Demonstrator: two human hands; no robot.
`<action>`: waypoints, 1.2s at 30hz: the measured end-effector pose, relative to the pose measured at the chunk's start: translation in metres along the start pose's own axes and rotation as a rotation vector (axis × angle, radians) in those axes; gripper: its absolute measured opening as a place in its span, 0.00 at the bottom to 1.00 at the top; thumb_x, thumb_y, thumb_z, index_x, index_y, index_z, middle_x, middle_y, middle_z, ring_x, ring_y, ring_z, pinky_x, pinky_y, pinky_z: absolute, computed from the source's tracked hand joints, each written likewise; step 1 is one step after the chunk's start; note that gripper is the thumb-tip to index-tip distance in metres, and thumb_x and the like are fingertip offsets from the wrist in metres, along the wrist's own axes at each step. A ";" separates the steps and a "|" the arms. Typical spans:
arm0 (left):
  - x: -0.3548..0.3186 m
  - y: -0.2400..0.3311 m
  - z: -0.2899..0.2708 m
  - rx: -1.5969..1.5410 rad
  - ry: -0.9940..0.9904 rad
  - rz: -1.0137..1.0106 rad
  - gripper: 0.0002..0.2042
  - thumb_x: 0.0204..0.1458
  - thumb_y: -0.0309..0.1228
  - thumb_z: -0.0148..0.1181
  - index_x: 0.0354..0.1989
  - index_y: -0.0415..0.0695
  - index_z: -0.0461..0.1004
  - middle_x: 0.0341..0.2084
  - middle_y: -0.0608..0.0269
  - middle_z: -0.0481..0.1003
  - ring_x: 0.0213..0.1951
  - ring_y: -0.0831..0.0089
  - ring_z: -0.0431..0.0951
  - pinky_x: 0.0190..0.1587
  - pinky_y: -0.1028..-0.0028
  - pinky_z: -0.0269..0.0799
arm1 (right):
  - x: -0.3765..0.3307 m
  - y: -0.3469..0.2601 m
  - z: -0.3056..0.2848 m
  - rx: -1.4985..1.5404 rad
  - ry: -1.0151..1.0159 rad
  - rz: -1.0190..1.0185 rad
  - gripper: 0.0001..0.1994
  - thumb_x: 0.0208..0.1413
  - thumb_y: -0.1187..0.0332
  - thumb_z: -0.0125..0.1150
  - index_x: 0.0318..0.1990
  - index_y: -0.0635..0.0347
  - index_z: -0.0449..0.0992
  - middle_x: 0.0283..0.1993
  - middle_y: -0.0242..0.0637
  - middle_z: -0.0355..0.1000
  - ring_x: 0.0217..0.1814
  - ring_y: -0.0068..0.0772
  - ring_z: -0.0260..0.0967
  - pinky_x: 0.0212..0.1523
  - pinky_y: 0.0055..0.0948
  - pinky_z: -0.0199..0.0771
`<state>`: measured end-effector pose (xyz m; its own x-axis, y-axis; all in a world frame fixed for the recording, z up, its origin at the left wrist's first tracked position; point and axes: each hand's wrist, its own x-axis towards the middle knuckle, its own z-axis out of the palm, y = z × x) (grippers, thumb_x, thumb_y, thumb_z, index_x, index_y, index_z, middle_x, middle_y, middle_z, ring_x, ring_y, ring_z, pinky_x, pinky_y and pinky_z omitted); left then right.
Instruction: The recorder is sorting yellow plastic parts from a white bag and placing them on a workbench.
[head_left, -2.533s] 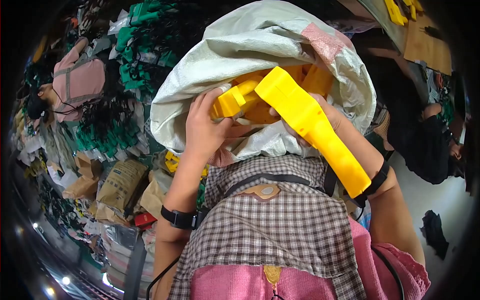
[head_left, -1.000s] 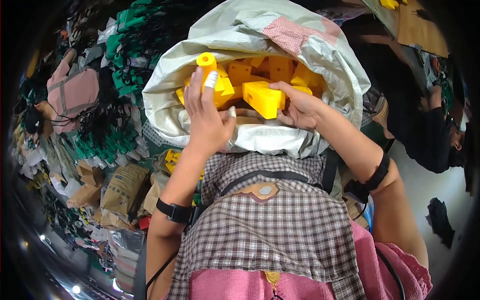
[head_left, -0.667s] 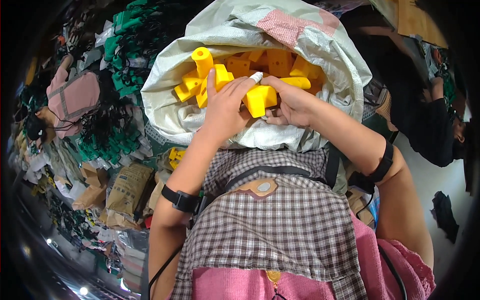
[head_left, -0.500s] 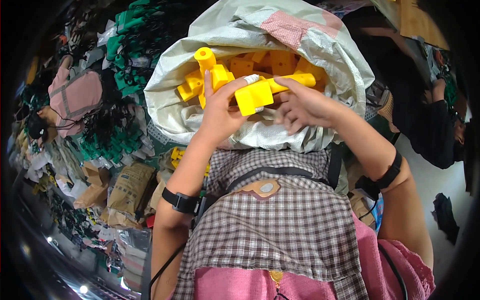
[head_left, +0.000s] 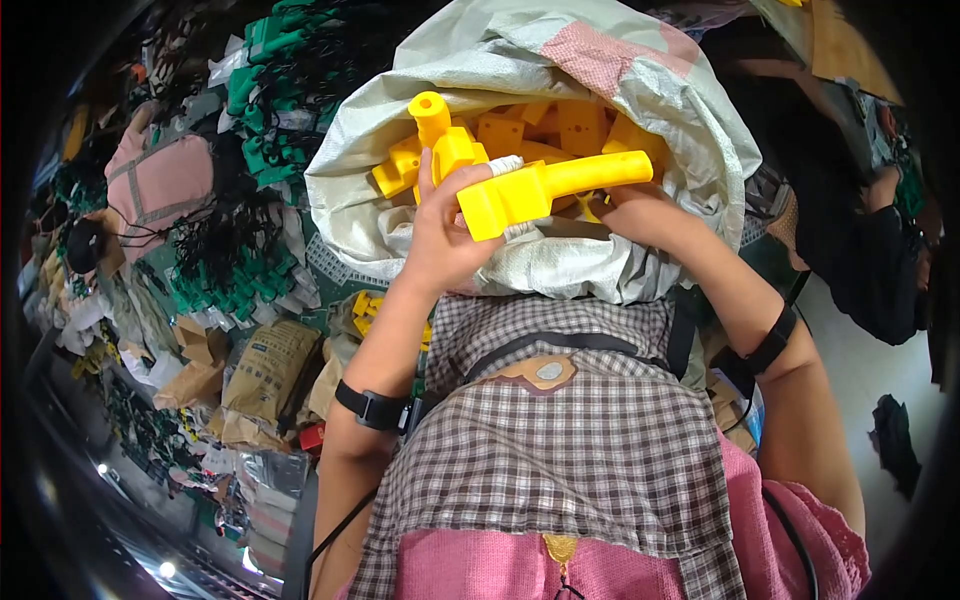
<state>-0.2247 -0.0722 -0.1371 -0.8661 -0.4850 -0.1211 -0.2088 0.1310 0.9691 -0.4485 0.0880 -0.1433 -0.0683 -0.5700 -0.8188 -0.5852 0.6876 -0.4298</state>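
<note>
My left hand (head_left: pixel 445 235), with white wrapping on its fingers, is closed round a yellow plastic housing (head_left: pixel 508 200). This has a blocky end and a round tubular handle that points right. Another yellow housing (head_left: pixel 455 148), its tube pointing up, lies just behind my left thumb; I cannot tell whether the hand also bears on it. My right hand (head_left: pixel 640 212) is under the handle at the mouth of a white woven sack (head_left: pixel 375 235). Its fingers are mostly hidden, and a small yellow and dark bit shows by the fingertips. More yellow housings (head_left: pixel 580 128) fill the sack.
The sack's rolled rim surrounds the housings against my checked apron (head_left: pixel 560 450). To the left are piles of green parts with black cords (head_left: pixel 225 270), a brown paper sack (head_left: pixel 268 370) and a person in pink (head_left: pixel 165 190). A person in dark clothing (head_left: pixel 850 230) is at the right.
My right hand has come off the top of the handle and dipped beneath it toward the sack's mouth. The held housing has tilted slightly in my left hand. The whole view has shifted a little.
</note>
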 end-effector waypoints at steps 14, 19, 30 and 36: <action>-0.013 0.057 -0.019 -0.179 0.145 0.005 0.28 0.39 0.25 0.72 0.53 0.42 0.72 0.47 0.58 0.75 0.53 0.62 0.74 0.63 0.61 0.61 | -0.037 -0.041 -0.029 0.903 0.186 -0.691 0.15 0.57 0.68 0.67 0.51 0.57 0.78 0.56 0.39 0.73 0.58 0.33 0.71 0.58 0.30 0.72; -0.011 0.062 -0.031 0.094 0.111 0.246 0.24 0.39 0.25 0.73 0.49 0.43 0.75 0.44 0.59 0.78 0.51 0.62 0.77 0.66 0.53 0.58 | -0.042 -0.047 -0.034 0.835 0.139 -0.680 0.17 0.55 0.64 0.66 0.51 0.60 0.77 0.58 0.45 0.70 0.61 0.40 0.68 0.60 0.35 0.71; -0.012 0.055 -0.048 -0.068 0.327 0.032 0.28 0.42 0.26 0.76 0.52 0.38 0.69 0.49 0.56 0.75 0.52 0.68 0.75 0.56 0.68 0.73 | -0.007 0.008 -0.003 0.217 0.034 -0.093 0.16 0.55 0.66 0.59 0.47 0.64 0.78 0.43 0.49 0.78 0.46 0.47 0.77 0.49 0.36 0.75; -0.018 0.040 -0.065 -0.257 0.346 0.116 0.32 0.46 0.25 0.73 0.58 0.38 0.62 0.52 0.55 0.72 0.53 0.65 0.75 0.59 0.66 0.71 | -0.008 0.035 0.046 -0.241 -0.317 0.096 0.14 0.52 0.63 0.56 0.41 0.61 0.81 0.42 0.52 0.78 0.46 0.53 0.75 0.49 0.44 0.74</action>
<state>-0.1879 -0.1140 -0.0820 -0.6654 -0.7460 0.0285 0.0382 0.0042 0.9993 -0.4311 0.1370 -0.1695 0.0982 -0.3154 -0.9439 -0.7637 0.5843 -0.2747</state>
